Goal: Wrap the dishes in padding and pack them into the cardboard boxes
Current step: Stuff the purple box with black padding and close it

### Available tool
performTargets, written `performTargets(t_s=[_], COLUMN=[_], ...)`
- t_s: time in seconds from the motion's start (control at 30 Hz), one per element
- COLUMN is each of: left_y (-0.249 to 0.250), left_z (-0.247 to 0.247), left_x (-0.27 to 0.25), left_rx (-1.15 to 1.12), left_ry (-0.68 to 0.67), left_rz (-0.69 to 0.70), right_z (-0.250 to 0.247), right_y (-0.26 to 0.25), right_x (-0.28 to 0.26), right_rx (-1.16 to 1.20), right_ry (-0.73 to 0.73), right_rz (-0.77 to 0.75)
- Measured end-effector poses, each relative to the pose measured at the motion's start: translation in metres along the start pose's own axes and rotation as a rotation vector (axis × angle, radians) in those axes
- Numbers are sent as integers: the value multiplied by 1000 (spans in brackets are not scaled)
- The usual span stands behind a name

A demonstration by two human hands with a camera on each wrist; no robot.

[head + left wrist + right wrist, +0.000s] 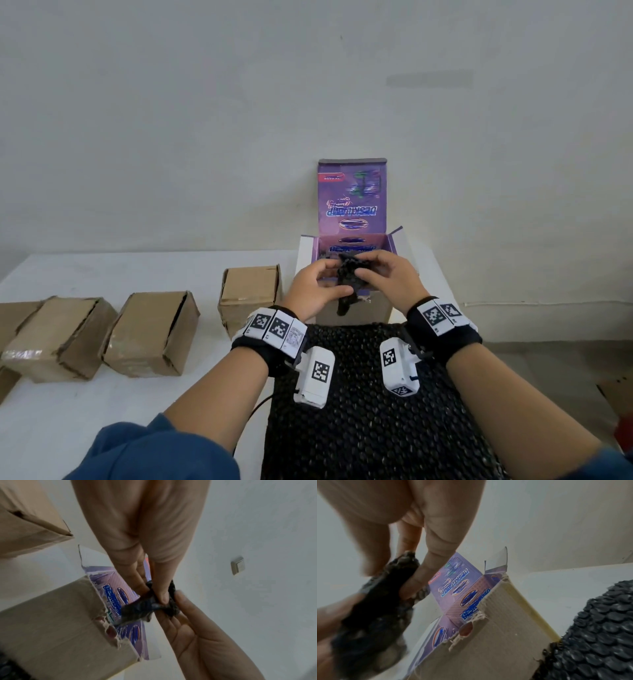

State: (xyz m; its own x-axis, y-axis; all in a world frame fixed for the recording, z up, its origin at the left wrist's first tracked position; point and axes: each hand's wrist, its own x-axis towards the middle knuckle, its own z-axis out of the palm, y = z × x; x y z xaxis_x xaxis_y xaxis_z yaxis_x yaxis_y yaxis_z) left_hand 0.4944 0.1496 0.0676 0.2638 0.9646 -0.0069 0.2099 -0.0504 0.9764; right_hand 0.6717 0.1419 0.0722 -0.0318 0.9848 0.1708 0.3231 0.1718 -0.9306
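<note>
A small bundle of black bubble wrap [348,278] hangs over the open box with purple printed lining [355,310]. My left hand [334,281] pinches its left side and my right hand [371,269] grips its right side. A loose tail of wrap droops over the box's front wall. In the left wrist view, my left hand [152,593] pinches the bundle [137,609], with the right hand's palm [197,628] beside it. In the right wrist view, my right hand [393,577] curls around the bundle [375,612]. What is inside the wrap is hidden.
A large sheet of black bubble wrap [370,394] lies on the white table [102,274] under my forearms, against the open box. Three closed brown cardboard boxes [250,294] [150,335] [58,339] stand in a row to the left. The box's purple lid flap [352,195] stands upright against the wall.
</note>
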Motion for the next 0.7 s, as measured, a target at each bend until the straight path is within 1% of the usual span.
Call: performTargets(t_s=[0.17, 0.2, 0.3, 0.37, 0.4, 0.5, 0.57, 0.63, 0.7], left_y=[-4, -5, -8, -10, -10, -13, -13, -13, -14], left_z=[-8, -8, -9, -9, -9, -9, -10, -13, -15], left_x=[30, 34, 44, 50, 52, 59, 63, 67, 70], left_rx=[-54, -52, -31, -41, -54, -73, -97, -153, -219], left_ry=[117, 136, 156, 144, 133, 119, 109, 69, 22], left_rz=[30, 42, 73, 58, 42, 19, 11, -7, -31], right_z=[5, 7, 11, 13, 13, 16, 17, 15, 11], right_y=[7, 7, 7, 9, 9, 12, 14, 16, 16], right_x=[19, 22, 32, 39, 42, 48, 52, 58, 63], right_rx=[-122, -147, -188, -168, -155, -69, -7, 29, 54], right_ry=[-71, -64, 19, 56, 52, -6, -17, -16, -38], right_rz=[-59, -67, -86, -86, -77, 13, 31, 38, 77])
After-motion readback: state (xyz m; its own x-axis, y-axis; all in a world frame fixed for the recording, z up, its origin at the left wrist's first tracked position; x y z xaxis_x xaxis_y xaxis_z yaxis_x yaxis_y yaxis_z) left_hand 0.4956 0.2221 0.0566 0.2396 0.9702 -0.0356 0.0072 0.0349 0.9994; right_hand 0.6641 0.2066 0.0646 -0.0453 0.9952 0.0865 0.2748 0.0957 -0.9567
